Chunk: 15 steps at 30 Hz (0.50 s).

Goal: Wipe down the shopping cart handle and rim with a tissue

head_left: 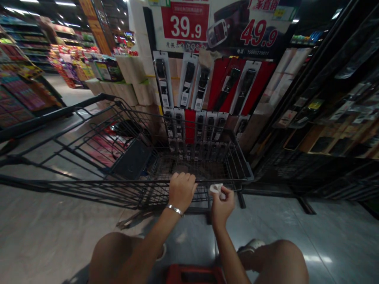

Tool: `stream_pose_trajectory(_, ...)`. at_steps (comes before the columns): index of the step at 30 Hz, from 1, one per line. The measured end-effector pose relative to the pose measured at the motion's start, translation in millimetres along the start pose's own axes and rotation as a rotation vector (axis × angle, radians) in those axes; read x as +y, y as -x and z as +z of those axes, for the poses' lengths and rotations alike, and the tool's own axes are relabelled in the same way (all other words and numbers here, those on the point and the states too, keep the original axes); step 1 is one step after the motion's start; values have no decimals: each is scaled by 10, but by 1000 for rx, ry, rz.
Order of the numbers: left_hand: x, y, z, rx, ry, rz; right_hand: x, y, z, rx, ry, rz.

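Note:
A black wire shopping cart stands sideways in front of me. My left hand, with a metal bracelet at the wrist, is wrapped over the cart's near top rail. To its right, my right hand pinches a crumpled white cloth or tissue between thumb and fingers, close beside the same rail near the cart's right end.
Packaged belts hang on a display rack behind the cart, under price signs. A dark box sits in the cart's left part. Below my arms is a red plastic object. More hanging goods are at right.

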<state>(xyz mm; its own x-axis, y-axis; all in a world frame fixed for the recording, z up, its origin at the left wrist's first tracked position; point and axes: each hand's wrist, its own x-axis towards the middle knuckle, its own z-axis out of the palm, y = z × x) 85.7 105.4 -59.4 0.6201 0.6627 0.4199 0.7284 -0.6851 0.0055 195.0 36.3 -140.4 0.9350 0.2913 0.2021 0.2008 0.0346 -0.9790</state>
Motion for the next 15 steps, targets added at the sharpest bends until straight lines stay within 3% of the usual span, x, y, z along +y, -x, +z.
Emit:
stream_pose_trajectory(5,1,3,4,3,18,2,-53,296,174,-249,-113,-159)
stream_pose_trajectory(8,-18,13,11,1,42,12,-80,342,205,-326,-146,-178)
stream_pose_trajectory(11,-41,19,6,-14,65,35,-100,273,165,-320,-129,-111)
stream_pose_trajectory(15,-55,11,-13,-41,72,43,-96,80,48,-191,-64,40)
